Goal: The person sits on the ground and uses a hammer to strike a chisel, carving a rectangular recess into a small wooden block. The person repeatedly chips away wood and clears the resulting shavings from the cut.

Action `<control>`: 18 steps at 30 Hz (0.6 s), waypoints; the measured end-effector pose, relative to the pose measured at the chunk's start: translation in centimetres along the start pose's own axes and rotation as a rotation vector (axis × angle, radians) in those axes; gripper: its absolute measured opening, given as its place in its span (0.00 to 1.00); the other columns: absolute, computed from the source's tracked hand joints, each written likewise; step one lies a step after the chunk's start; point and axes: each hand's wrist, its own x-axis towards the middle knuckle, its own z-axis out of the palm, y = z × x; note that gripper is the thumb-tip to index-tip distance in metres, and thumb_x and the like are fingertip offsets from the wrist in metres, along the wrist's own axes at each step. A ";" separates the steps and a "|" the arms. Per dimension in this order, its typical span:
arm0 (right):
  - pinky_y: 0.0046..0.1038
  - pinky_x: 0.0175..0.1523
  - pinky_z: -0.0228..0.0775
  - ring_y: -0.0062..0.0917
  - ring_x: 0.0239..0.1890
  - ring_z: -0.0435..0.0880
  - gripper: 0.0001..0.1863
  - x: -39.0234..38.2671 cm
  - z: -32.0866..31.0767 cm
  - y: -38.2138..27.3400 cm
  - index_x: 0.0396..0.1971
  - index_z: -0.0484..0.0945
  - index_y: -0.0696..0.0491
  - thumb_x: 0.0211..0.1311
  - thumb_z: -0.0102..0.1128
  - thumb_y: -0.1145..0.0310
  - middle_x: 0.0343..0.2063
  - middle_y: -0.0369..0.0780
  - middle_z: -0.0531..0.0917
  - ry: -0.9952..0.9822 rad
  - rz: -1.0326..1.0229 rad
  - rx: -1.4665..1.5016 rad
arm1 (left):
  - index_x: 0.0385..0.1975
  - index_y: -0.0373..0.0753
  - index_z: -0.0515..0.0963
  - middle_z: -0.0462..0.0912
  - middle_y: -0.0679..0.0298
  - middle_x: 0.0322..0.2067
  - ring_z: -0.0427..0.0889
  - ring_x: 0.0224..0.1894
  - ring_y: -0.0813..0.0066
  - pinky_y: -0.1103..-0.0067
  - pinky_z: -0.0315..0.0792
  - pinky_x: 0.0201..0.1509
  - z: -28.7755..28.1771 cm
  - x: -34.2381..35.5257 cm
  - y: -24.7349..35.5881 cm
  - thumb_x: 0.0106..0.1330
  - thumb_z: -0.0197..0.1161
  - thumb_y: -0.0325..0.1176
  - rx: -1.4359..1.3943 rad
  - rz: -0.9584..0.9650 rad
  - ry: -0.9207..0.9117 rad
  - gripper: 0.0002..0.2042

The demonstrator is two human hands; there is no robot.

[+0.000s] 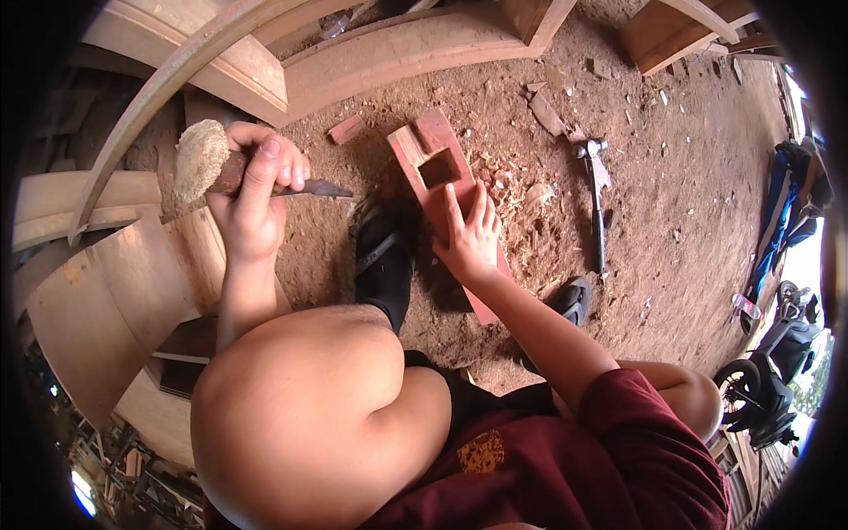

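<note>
1. Left hand: yours, fist wrapped round the wooden handle of a chisel. The frayed, mushroomed butt of the handle sticks out to the left of the fist; the dark metal blade juts right, its tip in the air just short of the block.

2. Right hand: yours, laid flat on the block, fingers together and pointing up the picture, fingertips just below the square hole. It presses; it pinches nothing.

3. Block: reddish wood, long and narrow, lying on the dirt in the middle of the view, running from upper left to lower right. A square mortise is cut through near its upper end. The lower end shows below your right wrist.

4. Shoe: black, on your left foot, planted just left of the block and touching its edge. A second shoe shows right of your right forearm.

5. Hammer: metal, lying on the ground well right of the block, head toward the top.

6. Chips: pale wood shavings scattered on the dirt just right of the block.

7. Curved frames: light timber arcs, stacked upper left.

8. Motorbike: parked at the right rim.
</note>
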 end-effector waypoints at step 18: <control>0.46 0.67 0.59 0.42 0.65 0.63 0.32 5.4 -9.6 19.6 0.60 0.65 0.51 0.61 0.63 0.51 0.61 0.49 0.66 0.172 0.152 -0.005 | 0.33 0.40 0.75 0.78 0.71 0.24 0.76 0.27 0.86 0.85 0.72 0.29 6.8 1.4 -11.0 0.70 0.61 0.40 0.269 -0.193 -0.143 0.10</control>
